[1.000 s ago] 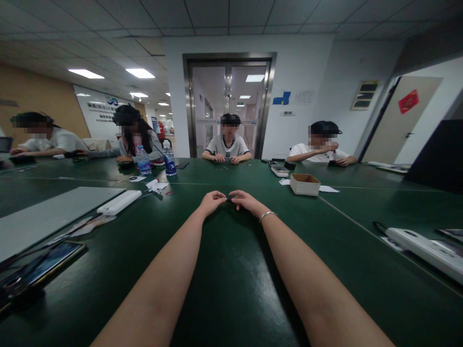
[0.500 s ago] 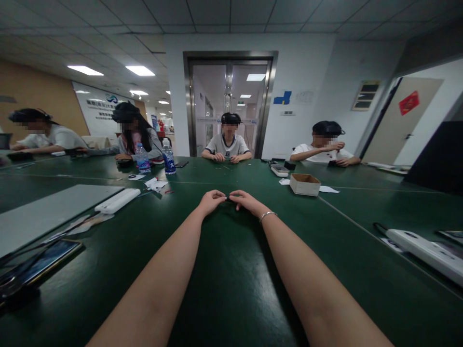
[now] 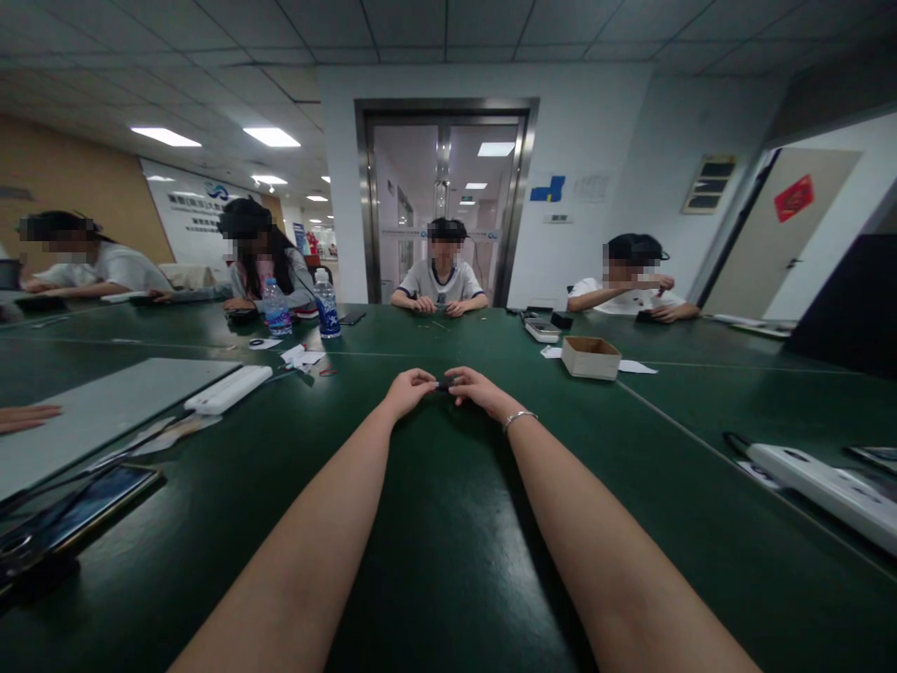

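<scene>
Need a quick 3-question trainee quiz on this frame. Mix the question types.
1. True or false: the left hand and right hand meet at the fingertips over the green table.
2. Which wrist wears the bracelet?
3. The cardboard box lies: A) right of the hands, B) left of the hands, C) between the hands.

Key: 1 true; 2 right; 3 A. A small dark item sits pinched between the fingertips, too small to identify.

Single head-worn view, facing forward and slightly down along both forearms, across green counter point(image 3: 448, 561), toward glass doors point(image 3: 445, 215); hands mid-distance.
</scene>
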The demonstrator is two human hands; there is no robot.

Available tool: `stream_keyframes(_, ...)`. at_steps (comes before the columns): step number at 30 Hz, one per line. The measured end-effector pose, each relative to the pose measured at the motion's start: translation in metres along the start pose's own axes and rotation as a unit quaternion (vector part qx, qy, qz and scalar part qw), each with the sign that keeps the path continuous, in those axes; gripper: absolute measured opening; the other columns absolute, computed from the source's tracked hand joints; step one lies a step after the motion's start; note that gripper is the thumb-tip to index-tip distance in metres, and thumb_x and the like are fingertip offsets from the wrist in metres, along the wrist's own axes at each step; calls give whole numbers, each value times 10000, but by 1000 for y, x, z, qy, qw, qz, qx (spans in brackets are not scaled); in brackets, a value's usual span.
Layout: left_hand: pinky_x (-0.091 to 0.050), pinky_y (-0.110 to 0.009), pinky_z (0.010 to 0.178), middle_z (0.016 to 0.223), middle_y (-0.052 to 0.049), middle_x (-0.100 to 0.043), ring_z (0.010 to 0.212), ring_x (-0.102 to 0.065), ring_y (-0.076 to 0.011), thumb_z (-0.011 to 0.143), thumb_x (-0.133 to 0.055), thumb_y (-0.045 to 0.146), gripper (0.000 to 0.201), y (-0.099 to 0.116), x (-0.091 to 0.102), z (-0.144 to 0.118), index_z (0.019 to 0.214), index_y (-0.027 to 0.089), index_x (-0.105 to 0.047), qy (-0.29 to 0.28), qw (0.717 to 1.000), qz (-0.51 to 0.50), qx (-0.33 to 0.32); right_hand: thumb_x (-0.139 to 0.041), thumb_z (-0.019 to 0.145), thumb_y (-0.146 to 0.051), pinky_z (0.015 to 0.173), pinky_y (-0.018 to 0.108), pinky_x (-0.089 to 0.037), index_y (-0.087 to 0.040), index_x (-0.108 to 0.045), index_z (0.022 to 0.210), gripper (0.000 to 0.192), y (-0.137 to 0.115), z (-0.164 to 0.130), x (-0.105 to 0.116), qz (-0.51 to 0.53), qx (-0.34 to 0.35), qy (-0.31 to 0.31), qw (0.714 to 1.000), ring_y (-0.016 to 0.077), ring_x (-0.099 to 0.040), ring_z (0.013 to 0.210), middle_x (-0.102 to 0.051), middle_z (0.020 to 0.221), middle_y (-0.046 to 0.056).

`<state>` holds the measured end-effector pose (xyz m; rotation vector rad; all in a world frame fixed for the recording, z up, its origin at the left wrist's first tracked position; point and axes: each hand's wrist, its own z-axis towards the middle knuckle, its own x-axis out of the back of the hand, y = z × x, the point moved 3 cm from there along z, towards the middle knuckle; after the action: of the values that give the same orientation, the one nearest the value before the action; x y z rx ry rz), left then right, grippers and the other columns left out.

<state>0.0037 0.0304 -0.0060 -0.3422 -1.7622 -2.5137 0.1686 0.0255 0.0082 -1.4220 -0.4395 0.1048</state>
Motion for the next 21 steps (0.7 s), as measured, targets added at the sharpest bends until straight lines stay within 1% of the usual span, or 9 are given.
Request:
stream_keyframes(2,-448,-300,727,722,-53,-636,670,-576,-139,647,-643,205,145,0,0,0,767,128,-616,0,1000,-1,0,-579,802,-138,500,154,-440,-134,-527,1020,225,1,0,1,4,-4,1,1000,57,-538,464,-586,702,-5)
stream_keyframes(4,-449,-297,724,721,-53,-634,663,-574,-135,653,-636,194,134,2,0,-1,764,125,-611,-1,1000,-9,3,-529,848,-203,462,161,-425,-118,-530,1001,175,2,1,1,-1,-12,-4,1000,62,-516,435,-592,675,10)
stream_keyframes(6,-451,-296,720,715,-50,-632,654,-570,-131,653,-633,180,129,4,-1,-2,766,123,-608,0,1000,-12,11,-542,834,-172,447,156,-412,-121,-532,994,168,3,1,1,-5,-6,-8,1000,53,-494,418,-592,673,4)
stream_keyframes(9,-452,-298,721,711,-47,-631,645,-567,-129,651,-635,173,128,8,-1,-3,765,122,-610,2,1000,-13,17,-620,752,-94,495,146,-429,-146,-526,1022,291,3,2,2,4,8,-9,1000,46,-517,457,-586,704,-18)
stream_keyframes(13,-451,-303,730,699,-45,-628,642,-568,-130,648,-637,174,116,11,-1,-4,748,122,-607,2,1000,-21,15,-531,843,-210,445,159,-406,-121,-531,991,172,4,2,2,-4,-2,-11,1000,59,-488,426,-598,662,8)
stream_keyframes(15,-449,-303,732,698,-44,-627,647,-569,-131,647,-635,170,114,10,-1,-4,746,122,-606,5,1000,-18,18,-550,818,-153,449,155,-404,-127,-529,1001,186,4,2,3,-4,4,-11,1000,51,-482,423,-597,683,0)
stream_keyframes(17,-448,-301,726,706,-47,-628,651,-569,-133,647,-633,178,122,9,0,-3,753,123,-608,4,1000,-12,20,-599,760,-89,487,150,-419,-146,-527,1025,281,3,2,3,2,12,-11,1000,45,-507,451,-590,717,-16)
stream_keyframes(18,-447,-300,719,706,-48,-629,650,-568,-134,647,-633,186,128,8,0,-3,756,123,-609,3,1000,-10,19,-607,755,-92,495,151,-423,-150,-528,1031,293,3,2,3,5,11,-12,1000,47,-516,462,-588,725,-17)
stream_keyframes(21,-444,-290,696,691,-43,-626,637,-562,-132,642,-639,210,140,7,-1,-2,749,125,-608,-2,1000,-14,14,-555,821,-180,458,162,-411,-135,-534,1025,210,6,3,3,2,-2,-18,1000,58,-507,448,-598,706,5)
